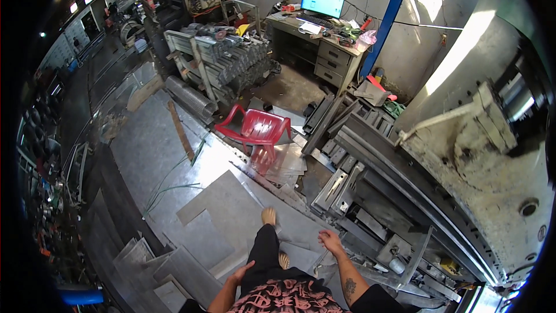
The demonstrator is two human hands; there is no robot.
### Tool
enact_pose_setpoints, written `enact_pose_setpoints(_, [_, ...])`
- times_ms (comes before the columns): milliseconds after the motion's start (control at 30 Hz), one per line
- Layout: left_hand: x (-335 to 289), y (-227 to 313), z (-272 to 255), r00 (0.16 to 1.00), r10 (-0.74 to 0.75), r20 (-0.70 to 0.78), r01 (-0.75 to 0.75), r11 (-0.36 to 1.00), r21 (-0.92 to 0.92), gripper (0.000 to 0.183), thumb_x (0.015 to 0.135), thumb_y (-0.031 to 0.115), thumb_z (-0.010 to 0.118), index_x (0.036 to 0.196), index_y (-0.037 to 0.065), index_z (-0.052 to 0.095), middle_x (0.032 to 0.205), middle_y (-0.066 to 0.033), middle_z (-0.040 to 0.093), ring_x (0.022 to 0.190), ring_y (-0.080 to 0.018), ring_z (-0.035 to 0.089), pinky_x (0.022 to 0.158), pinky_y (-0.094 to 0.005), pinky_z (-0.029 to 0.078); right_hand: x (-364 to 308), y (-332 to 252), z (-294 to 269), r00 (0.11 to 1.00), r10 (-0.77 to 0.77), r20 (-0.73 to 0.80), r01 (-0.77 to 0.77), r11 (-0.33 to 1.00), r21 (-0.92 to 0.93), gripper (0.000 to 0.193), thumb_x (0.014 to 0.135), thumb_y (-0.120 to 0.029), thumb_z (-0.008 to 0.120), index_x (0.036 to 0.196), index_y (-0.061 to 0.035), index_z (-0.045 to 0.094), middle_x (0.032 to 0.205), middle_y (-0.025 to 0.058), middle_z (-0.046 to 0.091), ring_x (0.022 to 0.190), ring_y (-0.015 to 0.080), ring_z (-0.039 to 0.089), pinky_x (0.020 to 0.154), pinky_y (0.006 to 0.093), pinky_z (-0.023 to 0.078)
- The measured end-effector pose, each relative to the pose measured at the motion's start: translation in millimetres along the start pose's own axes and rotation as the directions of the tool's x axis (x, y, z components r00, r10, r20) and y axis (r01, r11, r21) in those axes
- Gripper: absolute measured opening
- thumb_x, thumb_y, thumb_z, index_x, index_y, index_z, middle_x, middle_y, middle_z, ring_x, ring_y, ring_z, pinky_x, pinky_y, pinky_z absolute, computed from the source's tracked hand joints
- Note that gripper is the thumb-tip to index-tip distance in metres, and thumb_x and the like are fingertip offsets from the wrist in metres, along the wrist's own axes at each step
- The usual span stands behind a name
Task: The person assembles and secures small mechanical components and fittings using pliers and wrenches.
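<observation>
My left hand (241, 272) hangs beside my left thigh, with its fingers loosely extended and nothing in them. To the right of my body, my right hand (330, 242) is held out, empty, with its fingers a little bent and apart. Flat grey metal sheets (217, 200) lie under and ahead of my feet. Nearest to my right hand are the metal bars and blocks (331, 188) along the base of a large press-like machine (469, 148). Neither hand touches any of these.
A red plastic chair (260, 126) stands ahead. Beyond it are a desk (333, 52) with a lit monitor (322, 3) and a rack of metal profiles (223, 52). Green strapping (168, 190) and a rusty strip (180, 130) lie on the sheets. A blue post (388, 20) rises beside the desk.
</observation>
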State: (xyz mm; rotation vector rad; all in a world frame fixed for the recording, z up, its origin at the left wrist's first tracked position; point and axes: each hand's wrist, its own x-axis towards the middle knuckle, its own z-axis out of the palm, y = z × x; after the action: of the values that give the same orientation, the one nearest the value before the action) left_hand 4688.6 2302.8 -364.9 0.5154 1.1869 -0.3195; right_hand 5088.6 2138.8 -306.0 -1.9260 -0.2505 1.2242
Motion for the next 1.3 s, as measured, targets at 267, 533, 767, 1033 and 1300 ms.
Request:
enact_pose_setpoints(267, [83.3, 337.7, -1.9, 0.988, 0.145, -0.043, -0.083, 0.758, 0.647, 0.037, 0.078, 0.028, 0.074, 0.087, -0.007, 0.067, 0.081, -0.0136, 0.067, 0.066, -0.0241, 0.066, 0.058, -0.0386, 0.055, 167.2, -130.2, -8.9, 0.951, 0.258, -0.172, -0.23, 0.959, 0.167, 0.026, 0.086, -0.019, 0.062, 0.107, -0.0041, 0.063, 0.082, 0.0047, 0.066, 0.067, 0.0122, 0.061, 0.056, 0.0278, 0.047])
enact_pose_setpoints(533, [101.5, 601.0, 108.9, 0.901, 0.417, -0.118, -0.352, 0.864, 0.36, 0.029, 0.091, 0.024, 0.055, 0.114, 0.006, 0.059, 0.087, -0.0063, 0.068, 0.067, -0.017, 0.064, 0.052, -0.0291, 0.049, 273.9, -257.1, -33.5, 0.976, 0.093, -0.198, -0.154, 0.937, -0.313, 0.03, 0.081, -0.022, 0.066, 0.105, -0.0045, 0.067, 0.086, 0.0087, 0.068, 0.082, 0.0179, 0.064, 0.079, 0.0309, 0.049])
enact_pose_setpoints(767, [234.7, 738.7, 136.6, 0.904, 0.401, -0.147, -0.367, 0.906, 0.212, 0.029, 0.092, 0.029, 0.056, 0.111, 0.007, 0.056, 0.095, -0.01, 0.067, 0.077, -0.0229, 0.065, 0.066, -0.0404, 0.052, 480.4, -352.0, -86.2, 0.996, -0.067, 0.063, 0.08, 0.969, -0.233, 0.027, 0.082, -0.021, 0.064, 0.102, -0.0033, 0.066, 0.083, 0.0087, 0.067, 0.079, 0.0184, 0.063, 0.077, 0.0319, 0.049])
enact_pose_setpoints(1033, [269.4, 950.5, 246.6, 0.941, 0.304, -0.149, -0.336, 0.894, -0.297, 0.038, 0.095, 0.044, 0.049, 0.103, 0.008, 0.056, 0.097, -0.0087, 0.066, 0.087, -0.0253, 0.065, 0.076, -0.0387, 0.051, 579.6, -447.9, -166.9, 0.981, 0.051, -0.189, -0.009, 0.976, 0.218, 0.029, 0.091, -0.021, 0.059, 0.115, -0.0047, 0.058, 0.092, 0.0035, 0.064, 0.076, 0.0135, 0.06, 0.057, 0.0256, 0.045])
enact_pose_setpoints(1300, [439.0, 1176.0, 418.3, 0.95, 0.264, 0.168, -0.219, 0.945, -0.243, 0.041, 0.096, 0.048, 0.044, 0.105, 0.01, 0.054, 0.103, -0.0102, 0.066, 0.092, -0.0238, 0.063, 0.076, -0.0385, 0.051, 611.6, -396.0, -171.6, 0.81, 0.492, -0.32, -0.29, 0.809, 0.511, 0.022, 0.09, -0.023, 0.06, 0.101, -0.0045, 0.065, 0.076, 0.0019, 0.06, 0.06, 0.0103, 0.054, 0.046, 0.0249, 0.042])
